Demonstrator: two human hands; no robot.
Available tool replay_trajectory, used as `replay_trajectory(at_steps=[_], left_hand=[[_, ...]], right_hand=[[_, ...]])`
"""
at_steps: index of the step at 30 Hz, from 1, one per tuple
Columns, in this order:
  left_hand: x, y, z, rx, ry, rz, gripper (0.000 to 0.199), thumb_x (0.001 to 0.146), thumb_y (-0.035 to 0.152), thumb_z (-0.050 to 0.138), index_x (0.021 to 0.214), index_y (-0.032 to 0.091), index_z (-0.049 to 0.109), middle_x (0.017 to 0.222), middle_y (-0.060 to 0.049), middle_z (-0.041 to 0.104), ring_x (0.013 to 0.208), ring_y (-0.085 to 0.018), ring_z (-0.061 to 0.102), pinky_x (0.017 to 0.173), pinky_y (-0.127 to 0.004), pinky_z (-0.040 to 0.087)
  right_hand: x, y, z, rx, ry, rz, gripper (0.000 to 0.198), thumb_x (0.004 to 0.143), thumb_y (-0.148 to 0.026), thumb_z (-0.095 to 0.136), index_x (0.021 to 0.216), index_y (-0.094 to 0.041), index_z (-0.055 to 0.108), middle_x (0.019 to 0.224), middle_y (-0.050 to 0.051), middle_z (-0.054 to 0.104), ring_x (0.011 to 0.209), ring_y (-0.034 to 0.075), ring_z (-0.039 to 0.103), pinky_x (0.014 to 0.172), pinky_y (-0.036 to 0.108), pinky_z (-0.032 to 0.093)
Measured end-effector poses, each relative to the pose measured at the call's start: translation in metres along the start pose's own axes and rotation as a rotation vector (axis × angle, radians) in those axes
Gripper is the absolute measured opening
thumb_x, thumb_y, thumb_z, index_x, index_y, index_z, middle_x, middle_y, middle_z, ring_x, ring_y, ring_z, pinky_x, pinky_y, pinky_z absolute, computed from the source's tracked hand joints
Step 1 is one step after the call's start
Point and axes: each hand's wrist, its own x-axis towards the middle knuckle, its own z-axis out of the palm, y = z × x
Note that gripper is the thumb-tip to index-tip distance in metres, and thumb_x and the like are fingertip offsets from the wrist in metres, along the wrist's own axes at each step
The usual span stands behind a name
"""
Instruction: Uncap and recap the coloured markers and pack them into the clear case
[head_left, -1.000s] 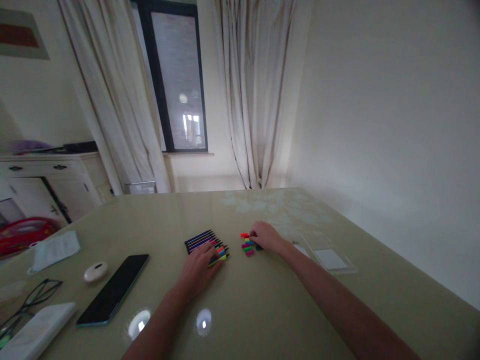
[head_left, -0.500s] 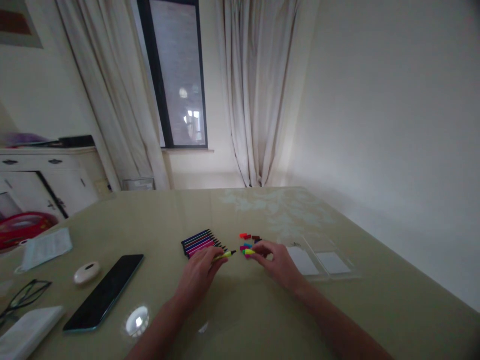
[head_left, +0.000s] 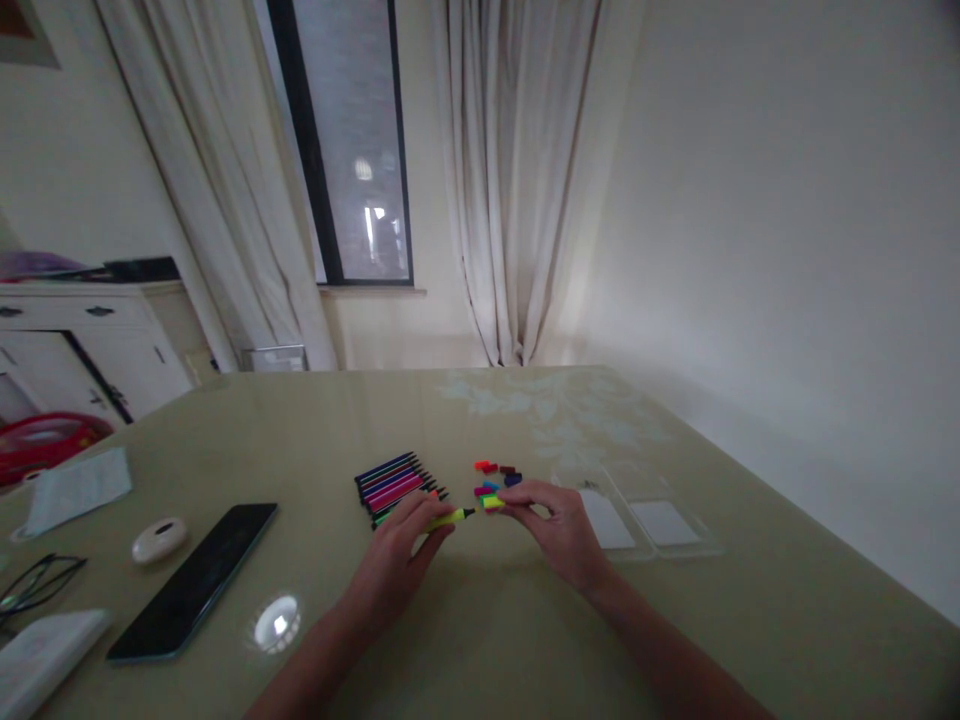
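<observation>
My left hand (head_left: 405,540) pinches an uncapped yellow marker (head_left: 450,518), its dark tip pointing right. Between the thumb and fingers of my right hand (head_left: 559,525) is a yellow pen cap (head_left: 493,503), a short gap from that tip. A row of uncapped markers (head_left: 390,487) in several colours lies side by side just beyond my left hand, which partly covers it. Loose caps (head_left: 487,467) in red, brown, blue, pink and green are scattered on the table past my right fingers; some are partly hidden by them.
On the table (head_left: 480,640), a clear plastic case (head_left: 652,555) with white inserts lies open at right. To the left are a phone (head_left: 195,580), a round white case (head_left: 159,540), glasses (head_left: 45,588), a white box (head_left: 49,650) and a face mask (head_left: 79,490).
The yellow cap and marker tip have come slightly closer together, still apart. My view has shifted a little, so the objects at left appear further left.
</observation>
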Motion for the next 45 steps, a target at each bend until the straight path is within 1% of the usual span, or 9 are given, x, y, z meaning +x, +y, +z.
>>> replay_trajectory(at_steps=[11, 20, 24, 29, 32, 36, 39, 42, 45], left_hand=[[-0.002, 0.0, 0.0, -0.019, -0.03, -0.015, 0.016, 0.103, 0.034, 0.057, 0.112, 0.026, 0.069, 0.108, -0.007, 0.07, 0.102, -0.021, 0.067, 0.089, -0.032, 0.055], [-0.003, 0.006, 0.003, -0.036, -0.063, -0.037, 0.024, 0.104, 0.041, 0.056, 0.106, 0.026, 0.074, 0.093, -0.004, 0.075, 0.083, -0.018, 0.069, 0.075, -0.027, 0.055], [-0.004, 0.007, 0.005, -0.065, -0.095, -0.037, 0.023, 0.104, 0.041, 0.056, 0.107, 0.026, 0.073, 0.091, -0.002, 0.073, 0.081, -0.017, 0.068, 0.073, -0.026, 0.053], [-0.005, 0.01, 0.01, -0.075, -0.081, -0.064, 0.024, 0.104, 0.042, 0.056, 0.105, 0.025, 0.073, 0.089, -0.002, 0.073, 0.077, -0.016, 0.067, 0.071, -0.025, 0.053], [-0.006, 0.013, 0.011, -0.074, -0.087, -0.047, 0.025, 0.104, 0.042, 0.055, 0.105, 0.025, 0.073, 0.09, -0.003, 0.073, 0.079, -0.017, 0.068, 0.072, -0.025, 0.054], [-0.005, 0.01, 0.005, 0.024, -0.139, -0.011, 0.021, 0.105, 0.037, 0.054, 0.109, 0.027, 0.072, 0.094, -0.002, 0.072, 0.085, -0.018, 0.068, 0.078, -0.027, 0.054], [-0.005, 0.001, 0.004, 0.12, -0.148, -0.023, 0.02, 0.104, 0.036, 0.054, 0.105, 0.027, 0.072, 0.097, -0.003, 0.07, 0.088, -0.019, 0.068, 0.081, -0.028, 0.054], [-0.009, -0.003, 0.01, 0.158, -0.232, -0.036, 0.019, 0.102, 0.034, 0.056, 0.099, 0.026, 0.073, 0.097, -0.004, 0.069, 0.088, -0.019, 0.067, 0.079, -0.028, 0.053], [-0.012, 0.001, 0.017, 0.154, -0.348, -0.053, 0.017, 0.1, 0.032, 0.058, 0.099, 0.025, 0.073, 0.095, -0.004, 0.069, 0.089, -0.02, 0.065, 0.078, -0.028, 0.05]], right_hand=[[-0.004, 0.001, 0.004, -0.019, -0.052, 0.006, 0.013, 0.09, -0.04, 0.078, 0.095, -0.03, 0.084, 0.091, 0.003, 0.082, 0.085, 0.021, 0.078, 0.083, 0.033, 0.062], [-0.008, -0.001, 0.007, -0.007, -0.123, 0.011, 0.016, 0.091, -0.043, 0.077, 0.097, -0.029, 0.084, 0.093, 0.005, 0.082, 0.087, 0.022, 0.078, 0.084, 0.035, 0.062], [-0.01, 0.003, 0.005, 0.01, -0.131, 0.02, 0.017, 0.09, -0.044, 0.078, 0.097, -0.029, 0.084, 0.093, 0.004, 0.082, 0.089, 0.022, 0.078, 0.085, 0.035, 0.062], [-0.012, 0.007, 0.006, 0.029, -0.116, 0.022, 0.014, 0.089, -0.041, 0.079, 0.095, -0.029, 0.084, 0.091, 0.004, 0.082, 0.088, 0.02, 0.077, 0.084, 0.033, 0.06], [-0.01, 0.003, 0.004, 0.013, -0.156, 0.029, 0.015, 0.089, -0.041, 0.08, 0.095, -0.028, 0.084, 0.089, 0.004, 0.081, 0.085, 0.02, 0.077, 0.081, 0.031, 0.059], [-0.002, -0.003, -0.003, -0.084, -0.26, 0.084, 0.015, 0.091, -0.039, 0.076, 0.098, -0.027, 0.084, 0.088, 0.003, 0.081, 0.08, 0.02, 0.076, 0.076, 0.03, 0.058], [0.005, 0.004, -0.014, -0.174, -0.192, 0.146, 0.02, 0.098, -0.033, 0.065, 0.105, -0.026, 0.083, 0.089, 0.003, 0.082, 0.081, 0.021, 0.076, 0.078, 0.032, 0.058], [0.009, 0.02, -0.023, -0.367, -0.068, 0.147, 0.021, 0.098, -0.028, 0.062, 0.105, -0.021, 0.081, 0.098, 0.007, 0.082, 0.089, 0.024, 0.076, 0.086, 0.037, 0.056], [0.008, 0.031, -0.019, -0.583, -0.151, 0.089, 0.022, 0.1, -0.022, 0.059, 0.105, -0.021, 0.08, 0.104, 0.008, 0.08, 0.095, 0.025, 0.073, 0.088, 0.037, 0.054]])
